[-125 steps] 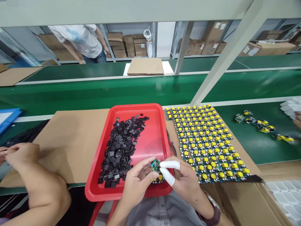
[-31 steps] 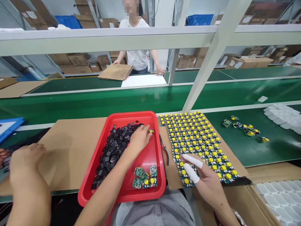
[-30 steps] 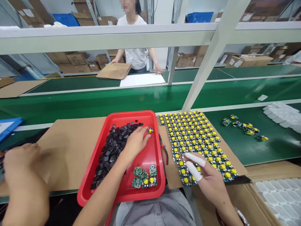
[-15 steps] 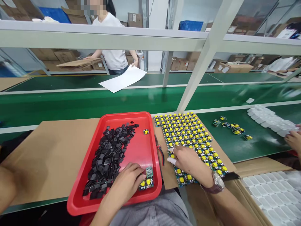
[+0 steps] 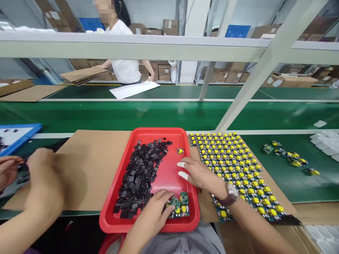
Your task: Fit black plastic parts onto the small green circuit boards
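Note:
My left hand (image 5: 156,208) is low in the red tray (image 5: 106,222), its thumb and fingers closed on a small green circuit board (image 5: 175,202). A few boards with yellow parts (image 5: 183,209) lie against that hand in the tray's near right corner. My right hand (image 5: 197,173) hovers over the tray's right side, white covers on two fingertips. Those fingertips are apart, and nothing shows between them. Black flat pieces (image 5: 140,173) fill the tray's left part in a heap. A single yellow-topped board (image 5: 180,151) lies toward the far right of the tray.
Rows of yellow-topped boards (image 5: 233,158) cover cardboard on the right. Further right are loose boards (image 5: 293,158) and white plastic pieces (image 5: 325,141). Another person's arm (image 5: 45,187) reaches in at left. Across the belt, a person holds a white sheet (image 5: 132,90). A slanted post (image 5: 243,95) stands ahead.
My right hand has moved left from the rows of boards to over the tray. A green board now shows at my left fingers. The camera view has shifted left.

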The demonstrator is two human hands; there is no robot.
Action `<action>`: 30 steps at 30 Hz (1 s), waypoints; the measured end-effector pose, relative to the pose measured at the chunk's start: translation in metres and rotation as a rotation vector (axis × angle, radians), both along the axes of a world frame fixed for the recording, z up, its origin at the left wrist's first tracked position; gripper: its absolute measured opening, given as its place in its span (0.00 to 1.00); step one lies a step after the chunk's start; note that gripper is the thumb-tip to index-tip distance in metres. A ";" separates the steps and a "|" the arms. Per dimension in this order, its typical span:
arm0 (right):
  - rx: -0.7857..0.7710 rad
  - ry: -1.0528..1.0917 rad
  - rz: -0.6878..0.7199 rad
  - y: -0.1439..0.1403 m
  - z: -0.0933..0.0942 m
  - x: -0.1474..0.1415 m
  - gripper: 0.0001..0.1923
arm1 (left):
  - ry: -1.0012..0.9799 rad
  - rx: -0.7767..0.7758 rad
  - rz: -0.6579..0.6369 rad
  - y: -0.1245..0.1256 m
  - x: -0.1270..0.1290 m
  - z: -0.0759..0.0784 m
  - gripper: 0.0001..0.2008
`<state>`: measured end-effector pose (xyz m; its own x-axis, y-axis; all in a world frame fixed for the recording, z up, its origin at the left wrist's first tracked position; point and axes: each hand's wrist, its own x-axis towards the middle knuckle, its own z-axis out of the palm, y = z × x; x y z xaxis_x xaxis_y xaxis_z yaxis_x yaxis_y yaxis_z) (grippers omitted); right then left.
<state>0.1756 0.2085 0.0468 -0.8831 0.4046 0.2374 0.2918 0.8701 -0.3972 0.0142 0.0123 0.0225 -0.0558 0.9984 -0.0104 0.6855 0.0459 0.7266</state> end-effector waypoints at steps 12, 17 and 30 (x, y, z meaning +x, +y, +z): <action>-0.010 0.143 -0.009 0.020 -0.023 -0.099 0.09 | 0.018 0.305 0.220 -0.022 -0.003 -0.038 0.12; -0.126 0.186 0.011 -0.004 -0.015 -0.065 0.07 | -0.117 0.302 0.356 -0.020 -0.004 -0.034 0.15; -0.865 0.531 -0.336 -0.090 -0.026 0.013 0.10 | -0.601 0.078 0.340 0.015 0.019 0.014 0.10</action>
